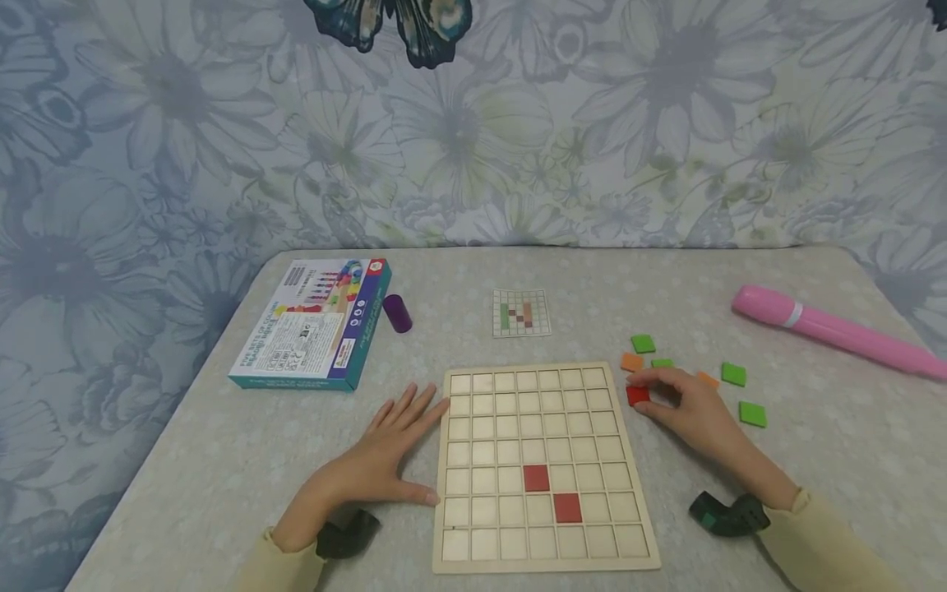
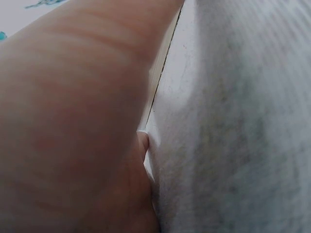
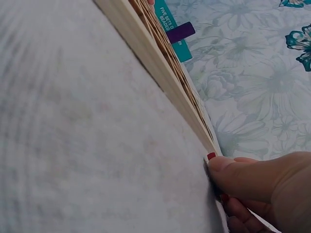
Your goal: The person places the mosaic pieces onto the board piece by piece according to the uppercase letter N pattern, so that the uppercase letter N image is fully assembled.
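A wooden grid board (image 1: 547,569) lies on the table, with two red square tiles (image 1: 536,478) in its cells. Against the board's left edge rests my left hand (image 1: 377,460), its fingers spread flat on the tabletop. To the right of the board, my right hand (image 1: 691,411) pinches a red tile (image 1: 638,396) between thumb and fingers. That tile's red edge (image 3: 211,156) peeks past the thumb in the right wrist view. Around the right hand lie several loose green tiles (image 1: 734,374) and orange tiles (image 1: 632,362); the hand partly covers one orange tile.
A small printed pattern card (image 1: 521,313) lies beyond the board. At the back left are a boxed set (image 1: 311,325) and a purple cylinder (image 1: 398,313). A long pink pen-shaped object (image 1: 836,330) lies at the right. A floral-patterned wall (image 1: 473,148) borders the table's far edge.
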Demonstrator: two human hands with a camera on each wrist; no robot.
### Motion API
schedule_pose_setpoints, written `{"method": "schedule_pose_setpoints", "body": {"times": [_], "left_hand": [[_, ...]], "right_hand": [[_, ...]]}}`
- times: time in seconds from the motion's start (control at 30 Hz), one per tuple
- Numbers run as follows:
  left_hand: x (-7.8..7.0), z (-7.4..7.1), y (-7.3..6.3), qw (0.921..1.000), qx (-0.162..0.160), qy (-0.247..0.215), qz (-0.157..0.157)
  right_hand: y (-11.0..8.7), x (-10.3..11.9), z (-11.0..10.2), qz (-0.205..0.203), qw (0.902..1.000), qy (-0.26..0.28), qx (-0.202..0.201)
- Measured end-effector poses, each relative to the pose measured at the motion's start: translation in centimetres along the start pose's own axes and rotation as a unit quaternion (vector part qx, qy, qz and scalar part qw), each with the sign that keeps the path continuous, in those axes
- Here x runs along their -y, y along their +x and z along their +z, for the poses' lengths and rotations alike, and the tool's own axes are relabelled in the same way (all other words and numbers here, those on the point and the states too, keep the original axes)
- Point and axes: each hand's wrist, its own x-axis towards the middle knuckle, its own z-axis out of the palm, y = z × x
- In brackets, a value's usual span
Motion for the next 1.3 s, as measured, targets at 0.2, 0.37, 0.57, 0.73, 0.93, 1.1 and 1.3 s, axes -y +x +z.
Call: {"method": "schedule_pose_setpoints", "body": {"times": [0.2,0.37,0.57,0.73,0.93,1.1,1.3], "left_hand": [[0.1,0.1,-0.1,1.0000,0.003,-0.002,-0.004],[0.3,0.2,-0.1,0.9999,-0.013,0.003,0.011],[0.4,0.3,-0.1,0.9998,-0.013,0.003,0.018],[0.4,0.3,-0.1,0.9998,-0.012,0.001,0.017],[0.5,0.2,-0.2,0.9998,-0.011,0.004,0.014],[0.6,0.2,-0.4,0.9998,-0.013,0.003,0.011],[0.5,0.4,0.0,0.9999,-0.010,-0.001,0.014]], "right_hand": [[-0.1,0.2,0.1,-0.007,0.9999,0.005,-0.010],[0.0,0.5,0.1,0.001,0.9997,0.001,-0.023],[0.3,1.9,-0.3,0.003,0.9990,0.013,-0.044],[1.0,4.1,-0.3,0.003,0.9982,0.045,-0.038],[2.0,7.3,1.3,0.012,0.9934,0.113,-0.014],[2.2,9.6,4.2,-0.004,0.9835,0.180,0.015],[1.6,11.5,7.0,0.020,0.9783,0.194,0.068]]}}
